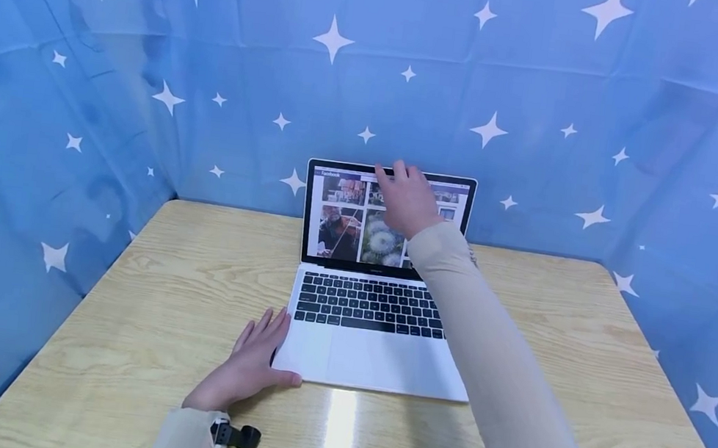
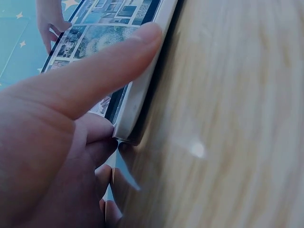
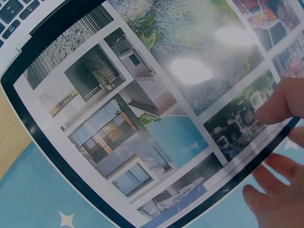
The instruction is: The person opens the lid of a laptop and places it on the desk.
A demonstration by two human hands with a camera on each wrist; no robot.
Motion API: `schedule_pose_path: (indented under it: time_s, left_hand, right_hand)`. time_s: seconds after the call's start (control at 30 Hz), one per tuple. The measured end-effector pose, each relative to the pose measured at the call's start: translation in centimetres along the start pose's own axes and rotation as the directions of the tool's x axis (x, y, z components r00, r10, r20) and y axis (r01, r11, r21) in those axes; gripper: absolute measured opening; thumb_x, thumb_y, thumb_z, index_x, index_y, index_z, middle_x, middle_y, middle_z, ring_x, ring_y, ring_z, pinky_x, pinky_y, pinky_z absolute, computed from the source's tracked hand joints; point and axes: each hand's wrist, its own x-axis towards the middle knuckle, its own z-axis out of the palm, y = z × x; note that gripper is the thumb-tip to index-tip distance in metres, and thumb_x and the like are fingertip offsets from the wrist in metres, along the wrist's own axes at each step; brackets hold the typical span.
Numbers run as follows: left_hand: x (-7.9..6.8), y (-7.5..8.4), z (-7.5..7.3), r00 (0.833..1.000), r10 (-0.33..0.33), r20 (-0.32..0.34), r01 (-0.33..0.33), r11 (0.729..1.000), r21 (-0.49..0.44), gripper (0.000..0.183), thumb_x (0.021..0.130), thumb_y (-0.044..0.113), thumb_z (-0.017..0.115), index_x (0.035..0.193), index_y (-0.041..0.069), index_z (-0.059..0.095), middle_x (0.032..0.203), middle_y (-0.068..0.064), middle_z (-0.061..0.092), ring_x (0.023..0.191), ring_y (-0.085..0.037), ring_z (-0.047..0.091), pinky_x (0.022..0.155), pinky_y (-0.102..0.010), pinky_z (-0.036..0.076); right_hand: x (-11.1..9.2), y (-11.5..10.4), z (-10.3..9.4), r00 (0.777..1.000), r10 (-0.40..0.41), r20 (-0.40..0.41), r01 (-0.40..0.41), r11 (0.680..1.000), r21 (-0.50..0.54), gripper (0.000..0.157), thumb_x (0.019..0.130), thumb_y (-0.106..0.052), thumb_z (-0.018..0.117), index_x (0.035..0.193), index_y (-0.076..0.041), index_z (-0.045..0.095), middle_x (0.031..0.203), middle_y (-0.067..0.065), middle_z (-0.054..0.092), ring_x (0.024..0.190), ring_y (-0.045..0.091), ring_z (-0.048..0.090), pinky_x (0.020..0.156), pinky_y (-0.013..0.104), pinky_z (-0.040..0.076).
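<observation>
An opened silver laptop (image 1: 376, 363) stands on the wooden table, its lit screen (image 1: 339, 233) showing a page of photos. My right hand (image 1: 409, 202) grips the top edge of the lid. In the right wrist view, the thumb (image 3: 284, 102) lies over the front of the screen while the fingers (image 3: 270, 187) are behind the edge. At the base's front left corner is my left hand (image 1: 253, 361), with fingers extended along the side. Its thumb (image 2: 109, 66) rests straight at the front edge in the left wrist view. The right forearm hides part of the keyboard (image 1: 366, 304).
The wooden table (image 1: 178, 292) extends to both sides of the laptop. Close behind it hangs a blue curtain (image 1: 250, 71) with white stars, which also runs along the left and right sides. A black strap device (image 1: 235, 437) is on the left wrist.
</observation>
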Motion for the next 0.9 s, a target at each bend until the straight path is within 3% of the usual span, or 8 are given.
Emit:
schedule_pose_path:
  time_s: [0.2, 0.33, 0.57, 0.73, 0.9]
  left_hand:
    - [0.1, 0.5, 0.2, 1.000, -0.002, -0.002, 0.002, 1.000, 0.000, 0.109, 0.063, 0.059, 0.067, 0.142, 0.008, 0.013, 0.148, -0.004, 0.007, 0.135, -0.023, -0.005, 0.105, -0.043, -0.009]
    - [0.0, 0.3, 0.1, 1.000, 0.003, -0.006, -0.003, 1.000, 0.008, 0.109, 0.064, 0.058, 0.067, 0.142, 0.006, 0.013, 0.148, -0.006, 0.006, 0.135, -0.025, -0.005, 0.105, -0.045, -0.009]
    - [0.1, 0.4, -0.4, 1.000, 0.003, 0.010, -0.003, 1.000, -0.026, 0.108, 0.065, 0.053, 0.070, 0.142, 0.006, 0.011, 0.147, -0.007, 0.006, 0.135, -0.024, -0.007, 0.105, -0.044, -0.010]
    - [0.1, 0.3, -0.4, 1.000, -0.001, 0.020, 0.001, 1.000, -0.031, 0.108, 0.065, 0.054, 0.070, 0.142, 0.006, 0.011, 0.147, -0.008, 0.005, 0.134, -0.025, -0.008, 0.105, -0.044, -0.010]
    - [0.1, 0.1, -0.1, 1.000, -0.007, 0.022, 0.007, 1.000, -0.023, 0.109, 0.065, 0.056, 0.068, 0.142, 0.006, 0.010, 0.148, -0.007, 0.005, 0.134, -0.024, -0.008, 0.105, -0.044, -0.011]
  right_hand:
    - [-0.3, 0.5, -0.4, 1.000, 0.004, 0.012, -0.004, 1.000, 0.008, 0.088, 0.078, -0.027, 0.068, 0.144, -0.012, 0.012, 0.131, 0.021, 0.032, 0.115, 0.035, 0.038, 0.096, 0.041, 0.035]
    - [-0.6, 0.2, -1.7, 0.999, -0.008, 0.044, 0.005, 0.997, 0.081, 0.086, 0.080, -0.021, 0.064, 0.145, -0.012, 0.007, 0.133, 0.022, 0.031, 0.113, 0.035, 0.040, 0.092, 0.042, 0.039]
    - [-1.2, 0.0, -2.4, 0.996, 0.000, 0.085, -0.012, 0.990, 0.142, 0.081, 0.084, -0.018, 0.057, 0.145, -0.012, 0.003, 0.140, 0.020, 0.026, 0.128, 0.034, 0.025, 0.103, 0.042, 0.026]
    - [-1.9, 0.0, -2.2, 0.997, -0.043, 0.064, 0.035, 0.992, 0.117, 0.080, 0.086, -0.023, 0.057, 0.144, -0.011, 0.004, 0.143, 0.020, 0.023, 0.132, 0.033, 0.016, 0.106, 0.042, 0.016]
    - [-2.8, 0.3, -1.7, 0.995, -0.094, 0.031, 0.091, 0.993, 0.073, 0.080, 0.087, -0.031, 0.055, 0.144, -0.009, 0.003, 0.145, 0.022, 0.016, 0.132, 0.033, 0.014, 0.107, 0.043, 0.015]
